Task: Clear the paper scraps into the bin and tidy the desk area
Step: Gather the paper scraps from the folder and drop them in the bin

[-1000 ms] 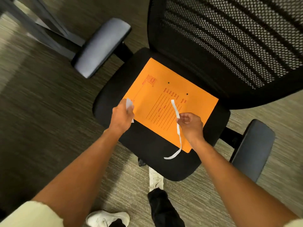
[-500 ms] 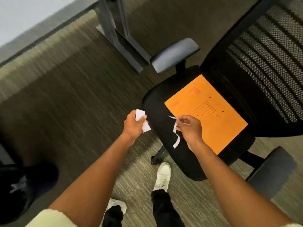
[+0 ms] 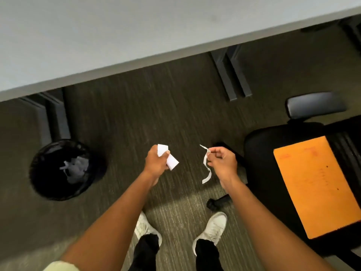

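Carpeted floor runs under a grey table [image 3: 97, 36]. Left hand [image 3: 156, 161] grips white scraps [image 3: 169, 159]; right hand [image 3: 221, 162] pinches a dangling paper strip [image 3: 206, 167]. Left of both, well apart, a black bin [image 3: 48, 184] holds crumpled paper. An orange envelope [image 3: 316, 184] lies on the chair [image 3: 259, 145] at right.

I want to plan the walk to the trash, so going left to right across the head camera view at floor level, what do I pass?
Bin → left hand → right hand → chair → orange envelope.

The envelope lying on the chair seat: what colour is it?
Orange, with faint printed lines; the envelope shows only in the head view.
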Demonstrator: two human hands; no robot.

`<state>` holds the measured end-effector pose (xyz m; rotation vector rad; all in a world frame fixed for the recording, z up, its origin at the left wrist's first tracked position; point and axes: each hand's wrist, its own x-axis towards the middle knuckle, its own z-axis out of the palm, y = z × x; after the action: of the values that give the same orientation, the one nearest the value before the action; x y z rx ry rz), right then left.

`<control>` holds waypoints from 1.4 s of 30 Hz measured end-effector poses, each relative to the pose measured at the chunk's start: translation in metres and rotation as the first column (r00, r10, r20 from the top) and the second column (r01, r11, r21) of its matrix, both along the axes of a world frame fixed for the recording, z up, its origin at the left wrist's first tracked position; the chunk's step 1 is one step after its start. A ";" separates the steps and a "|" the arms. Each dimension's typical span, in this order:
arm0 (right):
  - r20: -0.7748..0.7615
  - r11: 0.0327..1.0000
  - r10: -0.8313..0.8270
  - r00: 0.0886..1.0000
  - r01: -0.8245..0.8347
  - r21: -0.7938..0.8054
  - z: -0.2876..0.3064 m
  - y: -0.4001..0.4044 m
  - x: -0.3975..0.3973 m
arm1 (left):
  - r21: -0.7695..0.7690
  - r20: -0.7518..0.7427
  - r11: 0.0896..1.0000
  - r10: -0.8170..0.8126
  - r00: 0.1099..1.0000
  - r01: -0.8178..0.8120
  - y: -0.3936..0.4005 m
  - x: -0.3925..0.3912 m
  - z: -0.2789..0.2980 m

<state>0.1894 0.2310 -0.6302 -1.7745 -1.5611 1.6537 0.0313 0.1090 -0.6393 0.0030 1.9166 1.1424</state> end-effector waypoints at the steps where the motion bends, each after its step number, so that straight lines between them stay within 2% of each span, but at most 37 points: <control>1: -0.009 0.999 0.034 0.999 -0.034 -0.008 -0.001 -0.010 -0.019 | -0.007 0.007 1.000 0.028 1.000 -0.028 -0.014 -0.015 -0.002; 7: -0.048 0.976 0.201 0.978 -0.204 -0.069 -0.017 -0.073 -0.128 | -0.067 0.081 0.969 0.243 0.967 -0.238 -0.099 -0.098 -0.019; 13: -0.068 0.938 0.286 0.956 -0.294 -0.186 -0.038 -0.149 -0.238 | -0.076 0.117 0.880 0.474 0.873 -0.468 -0.177 -0.171 -0.035; 18: -0.082 0.888 0.424 0.902 -0.432 -0.160 -0.049 -0.207 -0.315 | -0.042 0.090 0.811 0.584 0.807 -0.583 -0.234 -0.225 -0.046; 22: -0.104 0.847 0.507 0.856 -0.517 -0.121 -0.055 -0.249 -0.366 | -0.100 -0.010 0.826 0.556 0.831 -0.555 -0.278 -0.265 -0.058; 25: -0.126 0.817 0.559 0.819 -0.571 -0.086 -0.062 -0.278 -0.398 | -0.176 -0.093 0.797 0.571 0.815 -0.578 -0.306 -0.292 -0.067; 30: -0.135 0.772 0.629 0.766 -0.636 -0.009 -0.065 -0.310 -0.431 | -0.169 -0.117 0.774 0.599 0.792 -0.610 -0.337 -0.320 -0.073; 37: -0.138 0.738 0.670 0.729 -0.674 0.019 -0.067 -0.329 -0.439 | -0.230 -0.143 0.822 0.501 0.854 -0.521 -0.348 -0.334 -0.069; 42: -0.043 0.743 0.669 0.742 -0.669 0.017 -0.072 -0.327 -0.427 | -0.297 -0.168 0.844 0.415 0.894 -0.447 -0.347 -0.330 -0.067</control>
<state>-0.2371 -0.0959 -0.7021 -1.1987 -2.3606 1.9441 -0.2983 -0.2379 -0.7059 -0.5978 2.2453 1.1030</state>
